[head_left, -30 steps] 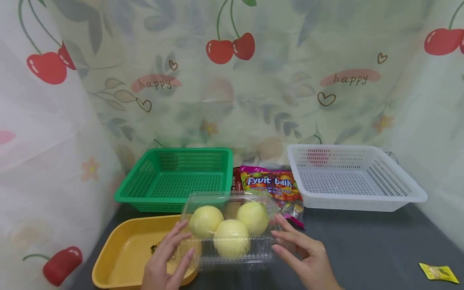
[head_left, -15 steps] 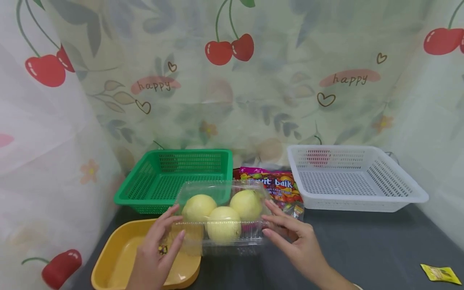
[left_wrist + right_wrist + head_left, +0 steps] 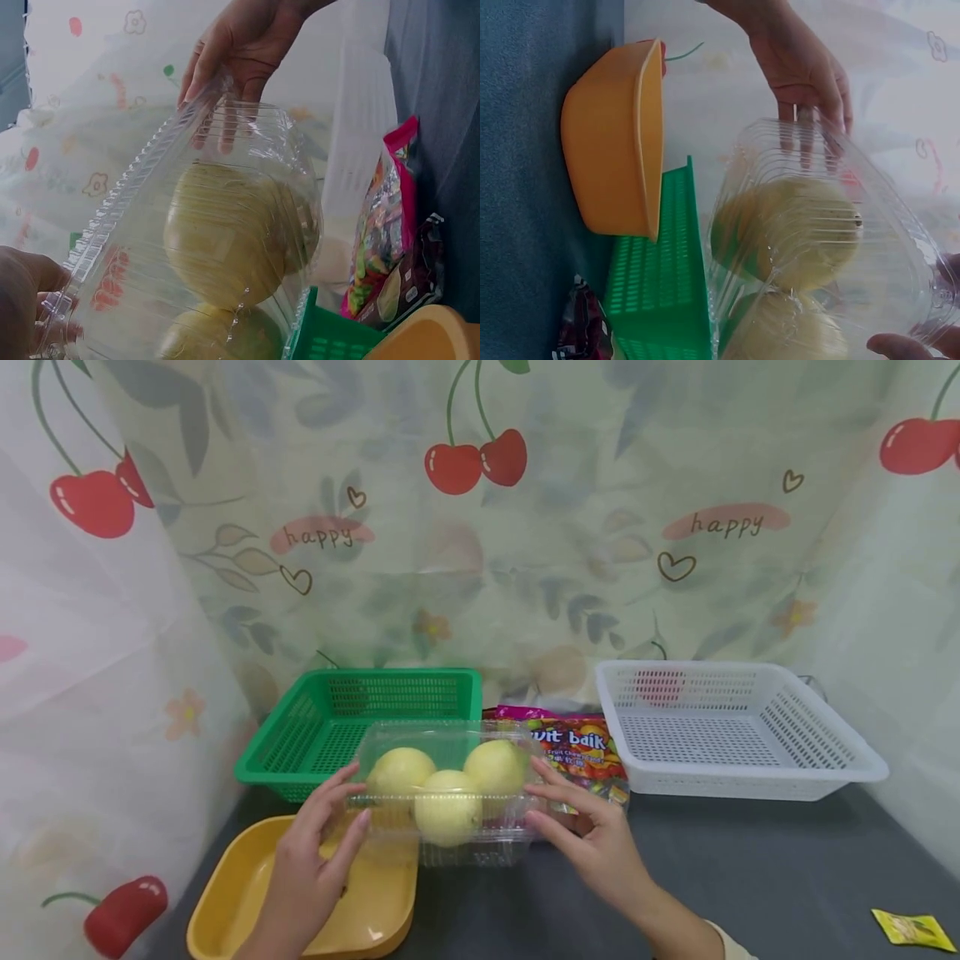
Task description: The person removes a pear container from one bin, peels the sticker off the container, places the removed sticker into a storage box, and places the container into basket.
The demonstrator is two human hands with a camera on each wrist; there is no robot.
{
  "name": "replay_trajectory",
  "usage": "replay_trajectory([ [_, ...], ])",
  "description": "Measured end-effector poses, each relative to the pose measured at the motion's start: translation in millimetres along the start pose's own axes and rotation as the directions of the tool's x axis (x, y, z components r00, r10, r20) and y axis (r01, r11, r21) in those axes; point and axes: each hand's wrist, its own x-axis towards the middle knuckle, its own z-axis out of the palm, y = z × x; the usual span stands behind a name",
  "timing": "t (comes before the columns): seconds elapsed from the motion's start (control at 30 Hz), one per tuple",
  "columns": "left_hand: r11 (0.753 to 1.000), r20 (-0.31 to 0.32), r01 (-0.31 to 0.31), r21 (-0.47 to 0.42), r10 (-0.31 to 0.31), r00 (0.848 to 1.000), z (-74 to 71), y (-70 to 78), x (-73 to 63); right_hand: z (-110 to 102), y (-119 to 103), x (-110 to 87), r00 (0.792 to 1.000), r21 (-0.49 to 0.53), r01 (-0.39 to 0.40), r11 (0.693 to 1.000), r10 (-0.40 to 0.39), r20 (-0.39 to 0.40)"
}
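Observation:
Between both hands a clear plastic clamshell box (image 3: 480, 833) is held up off the table, its lid down. Three pale yellow-green round fruits (image 3: 447, 810) lie inside it. My left hand (image 3: 311, 852) grips the box's left end, thumb at the front and fingers along the side. At the opposite end my right hand (image 3: 588, 835) pinches the rim between thumb and fingers. In the left wrist view the ridged edge of the box (image 3: 127, 187) runs from one hand to the other. From the right wrist, the box (image 3: 885, 202) shows tilted, with fruit against its wall.
A yellow tub (image 3: 225, 885) stands at front left, partly behind the left hand. Behind are a green basket (image 3: 262, 760) and, at right, a white basket (image 3: 742, 781). A candy bag (image 3: 585, 747) lies between them. One small yellow packet (image 3: 911, 929) is at far right.
Both hands have carried the box of fruit leftward and up in the head view, toward the green basket. It now overlaps that basket's front right part. The grips look the same.

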Motion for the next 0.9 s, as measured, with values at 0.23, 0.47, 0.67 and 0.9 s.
replay_trajectory([
  [0.23, 1.000, -0.023, -0.024, 0.004, 0.025, 0.999, 1.0, -9.7, 9.3, 3.4, 4.0, 12.6, 0.999, -0.014, -0.048, 0.999, 0.048, 0.000],
  [0.47, 1.000, -0.011, 0.009, 0.013, -0.009, 1.000, -0.7, -15.1, 14.2, 5.9, 9.0, 21.7, 1.000, -0.028, -0.027, 0.999, 0.027, 0.010],
  [0.67, 1.000, -0.027, -0.023, 0.014, 0.023, 0.999, -1.8, -21.0, 21.5, 8.0, 12.2, 31.9, 0.999, -0.023, -0.042, 0.999, 0.042, 0.018],
  [0.9, 1.000, -0.054, -0.020, 0.005, 0.020, 0.998, -1.1, -34.3, 32.6, 14.0, 19.3, 46.4, 0.997, -0.012, -0.075, 0.997, 0.075, 0.035],
])
